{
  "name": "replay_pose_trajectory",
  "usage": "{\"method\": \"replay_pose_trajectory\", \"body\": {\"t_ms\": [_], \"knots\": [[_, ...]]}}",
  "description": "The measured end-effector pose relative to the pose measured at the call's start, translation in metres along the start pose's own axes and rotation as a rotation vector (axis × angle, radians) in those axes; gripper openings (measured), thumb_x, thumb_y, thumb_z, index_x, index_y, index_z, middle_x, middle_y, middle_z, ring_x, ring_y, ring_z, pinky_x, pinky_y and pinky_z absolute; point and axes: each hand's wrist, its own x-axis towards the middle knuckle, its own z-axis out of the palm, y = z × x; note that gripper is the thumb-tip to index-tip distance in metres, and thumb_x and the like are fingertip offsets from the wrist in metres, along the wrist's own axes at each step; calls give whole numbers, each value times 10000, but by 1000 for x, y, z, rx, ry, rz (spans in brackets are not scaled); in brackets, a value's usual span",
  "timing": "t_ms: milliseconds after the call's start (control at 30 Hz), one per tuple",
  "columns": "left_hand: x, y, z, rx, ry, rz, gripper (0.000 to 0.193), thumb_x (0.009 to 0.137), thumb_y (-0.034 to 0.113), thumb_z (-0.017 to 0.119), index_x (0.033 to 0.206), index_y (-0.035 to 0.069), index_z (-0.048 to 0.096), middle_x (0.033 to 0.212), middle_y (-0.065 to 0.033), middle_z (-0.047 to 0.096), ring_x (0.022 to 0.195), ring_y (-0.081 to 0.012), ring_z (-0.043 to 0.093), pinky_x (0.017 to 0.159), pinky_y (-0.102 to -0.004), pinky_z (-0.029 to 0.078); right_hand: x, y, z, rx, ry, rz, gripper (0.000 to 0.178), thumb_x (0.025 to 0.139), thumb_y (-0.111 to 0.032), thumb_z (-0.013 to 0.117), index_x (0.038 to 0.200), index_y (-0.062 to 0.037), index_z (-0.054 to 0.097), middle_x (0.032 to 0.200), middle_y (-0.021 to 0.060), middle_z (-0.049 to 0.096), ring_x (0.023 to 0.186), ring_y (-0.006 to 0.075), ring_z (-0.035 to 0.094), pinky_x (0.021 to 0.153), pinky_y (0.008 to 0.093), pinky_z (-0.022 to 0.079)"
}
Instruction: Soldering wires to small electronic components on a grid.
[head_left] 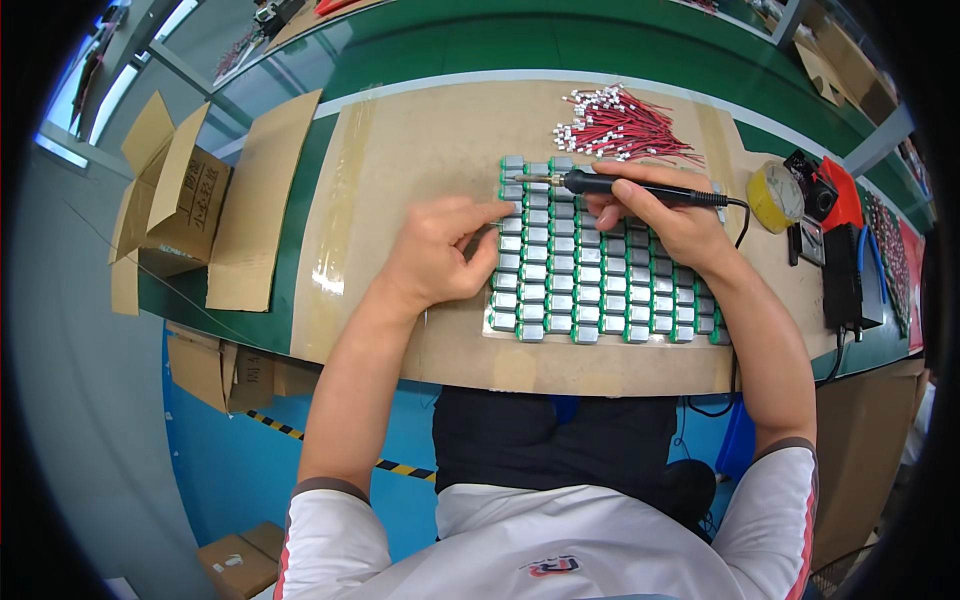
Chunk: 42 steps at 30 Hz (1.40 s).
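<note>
My right hand [660, 215] is closed round the black handle of a soldering iron [595, 183]. The iron lies nearly level, its metal tip pointing left over the top left of a block of silver battery cells with green ends [560, 272]. These cells stand in close rows on the brown work surface. At the left edge of the block, my left hand [440, 250] has its fingers bent, with index finger and thumb close together beside the upper cells. Whatever it pinches is too fine to make out. Beyond the cells is a pile of red and black wires with white connectors [625, 125].
An open cardboard box [185, 205] stands at the left, beside an upright cardboard flap [262, 205]. To the right are a yellow tape roll [775, 195], a black box-shaped unit [852, 280] and a red tray [842, 190]. The iron's cord [742, 225] hangs near my right wrist.
</note>
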Motion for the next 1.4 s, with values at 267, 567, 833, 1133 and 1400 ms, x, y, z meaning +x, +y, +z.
{"method": "replay_pose_trajectory", "body": {"t_ms": [267,567,833,1133,1400], "knots": [[4,7,-2,94,-97,-37,269,754,8,627,998,-3,740,669,-153,634,557,-282,603,547,-383,497,1,0,0,-12,1,-30,276,989,-60,597,1239,40,658,897,143,743,822,173,727,771,276,579],[3,9,-1,97,-66,32,262,740,18,625,974,-13,738,701,-165,659,595,-317,626,578,-403,507,-1,0,0,6,13,-22,278,995,-65,588,1241,48,650,892,135,743,836,179,726,804,288,578],[-3,7,-5,127,-81,103,273,705,17,650,962,-11,736,649,-140,621,546,-294,584,543,-392,481,2,-2,-4,-61,-19,-61,302,1011,-66,561,1282,56,616,1048,203,712,845,218,726,808,332,603],[-7,7,-3,-62,-30,-22,344,711,-10,624,1025,22,759,568,-79,539,487,-148,464,495,-300,396,-1,-13,-11,35,22,-28,314,1024,-113,552,1289,43,614,1091,192,702,870,231,722,818,343,589],[-9,-9,-20,-503,232,-376,59,916,29,601,880,27,554,649,52,489,561,-16,425,500,-196,305,-8,-27,-37,11,76,-76,307,997,-100,605,1269,38,641,1048,177,719,862,219,723,832,328,584]]}}
